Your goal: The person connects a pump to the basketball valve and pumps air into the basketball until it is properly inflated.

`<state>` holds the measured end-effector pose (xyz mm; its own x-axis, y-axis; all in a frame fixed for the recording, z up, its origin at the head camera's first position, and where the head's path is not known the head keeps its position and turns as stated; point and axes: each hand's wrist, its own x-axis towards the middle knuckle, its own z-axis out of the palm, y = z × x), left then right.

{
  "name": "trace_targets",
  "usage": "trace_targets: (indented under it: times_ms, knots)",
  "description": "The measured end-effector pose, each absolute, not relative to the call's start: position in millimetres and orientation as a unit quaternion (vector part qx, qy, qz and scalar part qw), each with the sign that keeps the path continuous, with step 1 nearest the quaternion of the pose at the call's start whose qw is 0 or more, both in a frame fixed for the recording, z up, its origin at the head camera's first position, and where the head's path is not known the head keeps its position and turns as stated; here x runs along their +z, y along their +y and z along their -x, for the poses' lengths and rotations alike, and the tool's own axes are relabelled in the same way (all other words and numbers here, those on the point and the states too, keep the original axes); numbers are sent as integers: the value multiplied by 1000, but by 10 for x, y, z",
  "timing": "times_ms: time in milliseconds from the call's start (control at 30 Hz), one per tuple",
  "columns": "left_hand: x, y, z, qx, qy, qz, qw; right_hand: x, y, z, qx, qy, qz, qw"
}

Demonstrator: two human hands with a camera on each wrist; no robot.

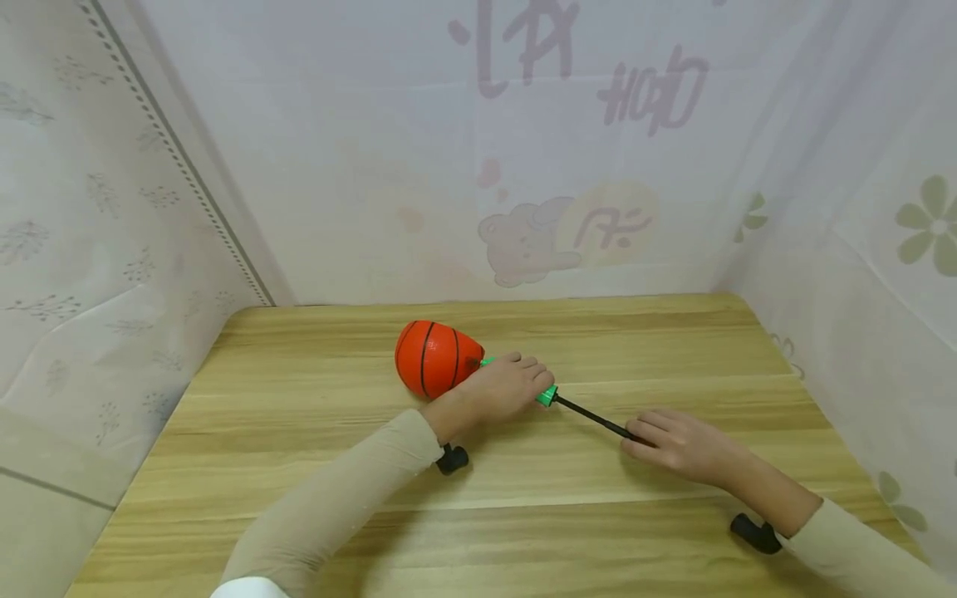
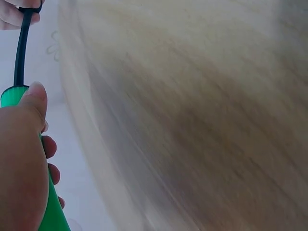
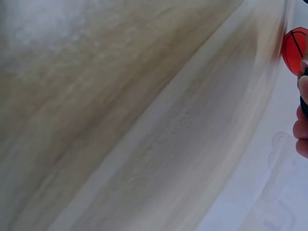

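In the head view, an orange ball (image 1: 429, 359) with black basketball lines, tapering like a balloon, sits at the left end of a green hand pump (image 1: 548, 396). My left hand (image 1: 512, 386) wraps around the green barrel, which shows better in the left wrist view with my thumb along it. A thin black rod (image 1: 594, 418) extends from the barrel toward my right hand (image 1: 684, 444). That hand grips the rod's far end, where fingers cover most of the handle. Part of the ball (image 3: 293, 48) also appears at the right wrist view's edge.
All this is over a wood-grain table (image 1: 523, 540). Pale printed cloth (image 1: 374, 166) hangs behind the table and along both sides. Black wrist devices (image 1: 452, 459) sit under both forearms.
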<state>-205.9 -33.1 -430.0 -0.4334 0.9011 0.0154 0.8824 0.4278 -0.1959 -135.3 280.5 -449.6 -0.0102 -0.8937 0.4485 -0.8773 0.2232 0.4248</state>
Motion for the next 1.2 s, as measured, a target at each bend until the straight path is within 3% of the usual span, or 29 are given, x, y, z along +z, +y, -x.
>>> trace_targets:
  times_ms: [433, 767, 1200]
  knots:
    - [-4315, -278, 2051, 94, -848, 519, 59, -4424, 2511, 1542, -12, -734, -610, 298]
    - [-4299, -219, 2017, 94, -845, 523, 63, -4384, 2176, 1725, 12, -718, -619, 319]
    - [-4270, -318, 2063, 69, -842, 530, 70, -4437, 2622, 1480, 16, -726, -609, 319]
